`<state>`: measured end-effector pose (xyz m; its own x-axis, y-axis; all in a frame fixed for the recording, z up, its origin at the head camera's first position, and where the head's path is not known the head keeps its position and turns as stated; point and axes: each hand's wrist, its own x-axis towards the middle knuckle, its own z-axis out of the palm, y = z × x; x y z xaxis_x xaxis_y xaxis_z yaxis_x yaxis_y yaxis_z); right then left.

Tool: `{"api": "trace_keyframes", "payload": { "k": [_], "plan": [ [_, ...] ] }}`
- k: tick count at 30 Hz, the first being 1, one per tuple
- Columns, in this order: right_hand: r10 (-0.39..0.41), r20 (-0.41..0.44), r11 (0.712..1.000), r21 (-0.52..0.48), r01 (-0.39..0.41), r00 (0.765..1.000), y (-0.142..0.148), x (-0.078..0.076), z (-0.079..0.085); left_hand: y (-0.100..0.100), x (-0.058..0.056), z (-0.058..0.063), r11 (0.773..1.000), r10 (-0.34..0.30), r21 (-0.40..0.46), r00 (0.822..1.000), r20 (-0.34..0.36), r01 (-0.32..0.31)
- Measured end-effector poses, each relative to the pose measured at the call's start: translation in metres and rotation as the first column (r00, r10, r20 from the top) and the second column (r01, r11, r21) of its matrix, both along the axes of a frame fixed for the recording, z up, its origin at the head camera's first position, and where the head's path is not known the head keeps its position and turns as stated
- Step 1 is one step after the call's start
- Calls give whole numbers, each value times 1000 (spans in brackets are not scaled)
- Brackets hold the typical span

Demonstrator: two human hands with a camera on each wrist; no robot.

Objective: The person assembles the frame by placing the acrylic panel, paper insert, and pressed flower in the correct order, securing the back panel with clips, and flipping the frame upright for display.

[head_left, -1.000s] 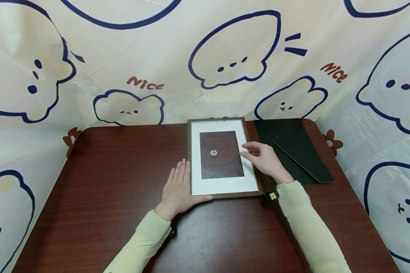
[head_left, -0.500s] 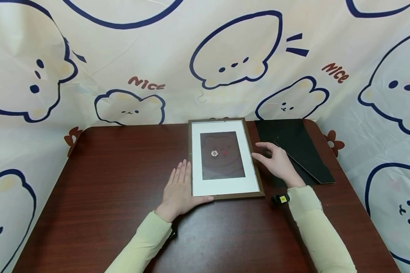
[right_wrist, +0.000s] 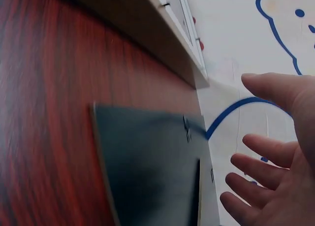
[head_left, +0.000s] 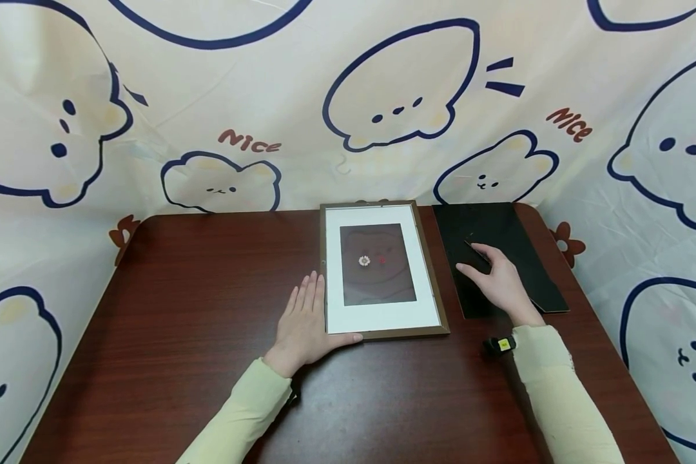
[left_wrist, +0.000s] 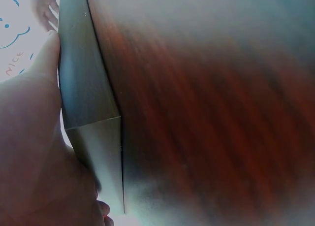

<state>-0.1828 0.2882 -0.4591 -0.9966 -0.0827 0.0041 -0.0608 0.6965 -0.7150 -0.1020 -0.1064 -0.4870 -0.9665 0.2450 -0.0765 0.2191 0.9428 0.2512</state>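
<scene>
A picture frame [head_left: 444, 322] lies flat in the middle of the table's far half, with a white mat [head_left: 391, 316] around a dark window. My left hand [head_left: 304, 319] rests at its lower left corner, fingers straight along the left side and thumb along the bottom edge. The left wrist view shows the frame's corner [left_wrist: 91, 103] against that hand. Right of the frame lies a black backing board [head_left: 516, 238] with a narrow stand leg on it. Over this board hovers my right hand [head_left: 501, 283], thumb and fingers apart, nothing between them.
Brown wood-grain table [head_left: 209, 290] under everything. A pale curtain [head_left: 301, 77] with bear drawings hangs behind and at both sides. A small white flower shape [head_left: 364, 261] and a red spot show inside the frame's window.
My right hand has moved right, off the picture frame's right side and over the black backing board. The left hand and the frame have stayed in place.
</scene>
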Motion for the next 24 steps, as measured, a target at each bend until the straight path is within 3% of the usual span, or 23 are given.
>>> {"api": "trace_keyframes", "payload": {
  "k": [10,20,24],
  "plan": [
    [-112,32,992,65,109,993,34,4,2,1,0,3,1000,-1,-4,1000,15,1],
    [-178,84,983,51,174,980,64,10,7,0,0,1,1000,-2,-4,1000,2,2],
    [-189,105,982,47,185,976,75,9,8,1,0,4,1000,7,-1,1000,30,-7]
  ]
}}
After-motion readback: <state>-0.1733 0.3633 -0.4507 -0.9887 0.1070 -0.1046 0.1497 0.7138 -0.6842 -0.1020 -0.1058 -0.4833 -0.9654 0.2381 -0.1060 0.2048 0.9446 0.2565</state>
